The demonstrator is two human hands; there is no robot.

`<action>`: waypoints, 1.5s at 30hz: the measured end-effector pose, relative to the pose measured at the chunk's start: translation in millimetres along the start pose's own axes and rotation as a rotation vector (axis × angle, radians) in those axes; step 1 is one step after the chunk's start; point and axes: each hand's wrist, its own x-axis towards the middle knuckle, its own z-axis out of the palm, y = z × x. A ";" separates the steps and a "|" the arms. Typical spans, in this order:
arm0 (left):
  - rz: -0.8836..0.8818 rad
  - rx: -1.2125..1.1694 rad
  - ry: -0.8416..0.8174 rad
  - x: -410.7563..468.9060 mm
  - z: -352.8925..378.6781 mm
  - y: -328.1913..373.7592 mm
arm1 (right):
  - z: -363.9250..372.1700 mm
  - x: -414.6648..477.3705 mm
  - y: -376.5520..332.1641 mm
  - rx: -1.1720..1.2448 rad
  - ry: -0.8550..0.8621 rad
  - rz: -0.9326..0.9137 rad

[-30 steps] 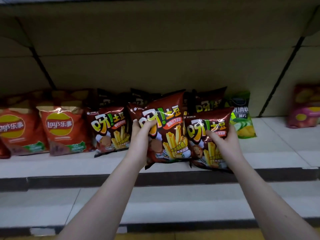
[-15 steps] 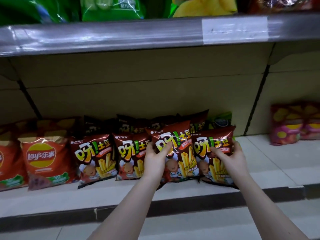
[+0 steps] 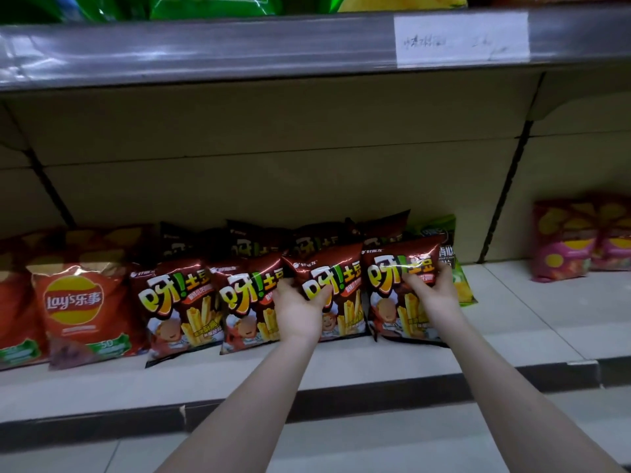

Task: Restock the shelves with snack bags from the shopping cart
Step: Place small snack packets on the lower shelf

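Several dark red potato-stick snack bags stand in a row on the white shelf [image 3: 512, 339]. My left hand [image 3: 300, 310] grips the left edge of the third bag [image 3: 341, 285], thumb across its front. The rightmost bag [image 3: 392, 288] stands beside it, and my right hand [image 3: 433, 295] holds its right side with fingers curled over the front. Both bags rest on the shelf, leaning back slightly. Two more of the same bags [image 3: 177, 302] [image 3: 249, 302] stand to the left. Darker bags sit behind the row.
Red Lay's bags [image 3: 75, 308] stand at the far left. A green bag [image 3: 457, 264] sits behind my right hand. Pink bags [image 3: 566, 240] stand at the far right past a divider. The upper shelf rail [image 3: 239, 46] carries a paper label [image 3: 461, 39] and green bags above.
The view has tilted up, so the upper shelf shows. Both hands have set their two bags down upright into the row and pushed them back, still holding them.
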 end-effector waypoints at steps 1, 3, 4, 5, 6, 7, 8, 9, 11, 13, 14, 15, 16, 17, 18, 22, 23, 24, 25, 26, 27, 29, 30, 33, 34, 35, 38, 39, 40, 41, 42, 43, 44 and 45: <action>0.027 0.021 0.028 -1.9 1.6 -1.7 | 3.1 3.4 2.0 -0.055 -0.017 0.004; 0.049 0.021 0.034 -5.1 3.5 -7.7 | 5.3 8.2 5.2 -0.230 -0.039 0.002; 0.057 0.023 0.023 -6.8 3.7 -9.6 | 4.9 10.5 5.7 -0.310 -0.022 -0.005; 0.066 0.035 0.017 -8.9 3.2 -10.7 | 4.8 11.5 5.7 -0.351 0.001 -0.016; 0.075 0.043 0.023 -10.0 2.1 -11.7 | 5.9 11.6 5.2 -0.349 0.017 -0.039; 0.088 0.058 0.040 -11.0 1.7 -12.6 | 7.1 10.1 4.7 -0.321 0.040 -0.060; 0.099 0.079 0.058 -11.5 2.0 -13.6 | 8.9 9.5 6.3 -0.285 0.076 -0.078; 0.102 0.095 0.060 -12.5 2.5 -14.0 | 10.6 6.3 6.0 -0.266 0.115 -0.081; 0.080 0.091 0.003 -15.3 2.9 -14.3 | 14.9 0.0 9.6 -0.262 0.156 -0.101; 0.049 0.074 -0.062 -17.1 1.2 -13.2 | 17.9 -5.2 11.5 -0.261 0.142 -0.121; 0.035 0.066 -0.078 -18.2 0.0 -12.5 | 18.6 -6.5 13.6 -0.271 0.134 -0.130; 0.028 0.054 -0.087 -19.6 -1.4 -11.0 | 18.0 -8.9 13.9 -0.282 0.124 -0.123; 0.026 0.038 -0.083 -21.4 -2.8 -10.9 | 17.3 -10.2 16.9 -0.281 0.118 -0.118; 0.027 0.017 -0.072 -23.3 -4.0 -10.0 | 16.4 -11.9 18.0 -0.274 0.110 -0.116; 0.027 0.000 -0.052 -26.8 -5.5 -10.3 | 15.6 -14.4 21.0 -0.266 0.103 -0.124; 0.065 -0.016 0.019 -30.0 -11.6 -1.9 | 12.9 -20.0 13.4 -0.236 0.096 -0.114; 0.057 -0.021 0.025 -33.2 -15.2 0.0 | 11.7 -25.4 11.3 -0.257 0.107 -0.114; 0.084 -0.042 0.036 -32.1 -15.8 5.9 | 11.6 -25.2 4.8 -0.262 0.124 -0.165; 0.078 -0.058 0.028 -34.1 -19.5 11.1 | 9.7 -31.4 -2.9 -0.271 0.125 -0.185; 0.058 -0.077 0.021 -36.2 -24.1 19.2 | 8.3 -38.1 -13.9 -0.258 0.127 -0.198; 0.042 -0.102 0.007 -40.4 -29.4 27.5 | 6.9 -47.5 -25.2 -0.239 0.114 -0.216; 0.000 -0.158 -0.057 -55.4 -44.2 50.7 | 2.3 -72.1 -56.0 -0.188 0.059 -0.227; -0.020 -0.172 -0.098 -62.9 -53.6 65.2 | -1.4 -83.2 -74.1 -0.171 0.027 -0.226; -0.076 -0.230 -0.163 -92.0 -85.8 112.0 | -11.9 -124.9 -126.7 -0.099 -0.064 -0.191; -0.110 -0.266 -0.160 -103.1 -98.3 132.2 | -18.2 -140.1 -147.0 -0.055 -0.085 -0.157; -0.132 -0.289 -0.148 -111.9 -108.4 147.8 | -22.7 -154.3 -162.0 -0.015 -0.086 -0.126; -0.197 -0.317 -0.146 -139.9 -141.2 208.3 | -48.2 -196.0 -223.4 0.069 -0.112 -0.057; -0.205 -0.328 -0.146 -146.7 -150.6 227.7 | -56.5 -206.1 -243.0 0.089 -0.125 -0.038; -0.216 -0.344 -0.137 -154.9 -162.4 252.6 | -67.9 -215.9 -266.4 0.115 -0.136 -0.014; -0.217 -0.361 -0.121 -161.0 -170.4 272.6 | -75.6 -223.4 -285.1 0.131 -0.133 -0.014; -0.212 -0.384 -0.113 -166.5 -177.6 291.4 | -82.0 -228.6 -301.7 0.146 -0.133 -0.027; -0.212 -0.407 -0.104 -172.8 -186.1 312.2 | -90.2 -233.1 -320.4 0.162 -0.145 -0.026; -0.213 -0.420 -0.089 -178.1 -193.3 327.8 | -94.9 -236.7 -333.8 0.184 -0.157 -0.018; -0.210 -0.439 -0.070 -184.6 -201.2 346.0 | -100.6 -240.5 -350.3 0.199 -0.179 -0.013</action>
